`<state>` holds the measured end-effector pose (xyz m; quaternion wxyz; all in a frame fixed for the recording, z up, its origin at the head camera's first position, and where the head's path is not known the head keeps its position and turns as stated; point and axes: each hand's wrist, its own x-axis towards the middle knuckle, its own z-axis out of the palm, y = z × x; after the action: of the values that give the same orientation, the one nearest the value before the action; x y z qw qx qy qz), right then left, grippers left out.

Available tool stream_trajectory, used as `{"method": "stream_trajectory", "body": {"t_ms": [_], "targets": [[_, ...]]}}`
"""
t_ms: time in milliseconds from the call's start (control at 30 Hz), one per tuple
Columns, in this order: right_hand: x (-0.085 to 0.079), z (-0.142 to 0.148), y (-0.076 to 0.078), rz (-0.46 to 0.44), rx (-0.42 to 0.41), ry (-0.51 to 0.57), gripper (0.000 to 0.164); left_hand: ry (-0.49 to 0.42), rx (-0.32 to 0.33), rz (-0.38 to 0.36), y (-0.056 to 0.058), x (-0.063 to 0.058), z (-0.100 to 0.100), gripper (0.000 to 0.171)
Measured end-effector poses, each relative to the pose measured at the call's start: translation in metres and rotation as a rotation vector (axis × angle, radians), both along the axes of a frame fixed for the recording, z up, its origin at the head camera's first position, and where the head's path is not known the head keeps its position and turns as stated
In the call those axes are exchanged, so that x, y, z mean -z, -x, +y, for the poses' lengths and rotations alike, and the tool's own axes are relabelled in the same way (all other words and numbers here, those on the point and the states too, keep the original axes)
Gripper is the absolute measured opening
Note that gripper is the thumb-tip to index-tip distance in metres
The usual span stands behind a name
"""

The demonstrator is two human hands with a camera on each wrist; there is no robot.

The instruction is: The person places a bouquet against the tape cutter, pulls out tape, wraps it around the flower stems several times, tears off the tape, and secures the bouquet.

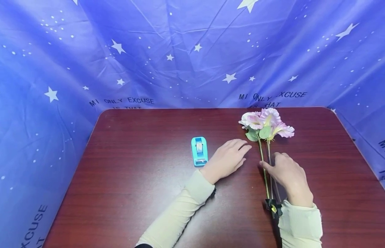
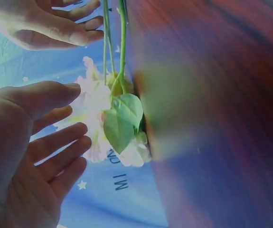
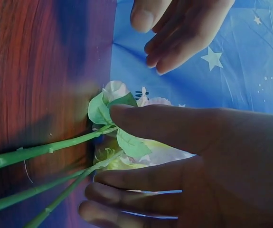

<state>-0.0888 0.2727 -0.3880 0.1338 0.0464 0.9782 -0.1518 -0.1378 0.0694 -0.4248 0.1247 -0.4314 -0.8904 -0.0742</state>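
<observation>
A bunch of artificial flowers, pinkish white with green leaves, lies on the table at the right, blooms toward the back edge. Its long green stems run toward the front. My right hand hovers over the stems, thumb and fingers spread to either side of them in the right wrist view, gripping nothing. Left of the flowers, my left hand reaches out with relaxed fingers and holds nothing. A blue tape dispenser stands just left of that hand.
The dark red wooden table has a rounded back edge. A blue curtain with white stars hangs behind it and along both sides. A black band with a yellow spot shows by the right cuff.
</observation>
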Motion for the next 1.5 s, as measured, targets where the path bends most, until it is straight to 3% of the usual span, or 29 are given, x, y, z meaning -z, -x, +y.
{"method": "stream_trajectory", "body": {"t_ms": [333,533,933,1233,1367,1500], "targets": [[0.007,0.004,0.005,-0.107,0.021,0.029,0.041,0.024,0.023,-0.049,0.009,0.002,0.011,0.041],[0.008,0.007,0.004,-0.111,0.009,0.042,0.038,0.049,0.035,-0.072,0.012,0.005,0.019,0.039],[0.012,0.006,0.007,-0.152,0.02,0.038,0.038,0.09,0.058,-0.04,0.016,0.006,0.032,0.036],[0.013,0.002,0.009,-0.198,0.021,0.047,0.033,0.1,0.021,0.022,0.017,0.009,0.04,0.028],[0.012,0.001,0.011,-0.191,0.009,0.04,0.032,0.138,0.043,0.05,0.018,0.008,0.045,0.032],[0.011,0.003,0.011,-0.184,0.006,0.035,0.031,0.182,0.083,0.027,0.018,0.007,0.051,0.034]]}}
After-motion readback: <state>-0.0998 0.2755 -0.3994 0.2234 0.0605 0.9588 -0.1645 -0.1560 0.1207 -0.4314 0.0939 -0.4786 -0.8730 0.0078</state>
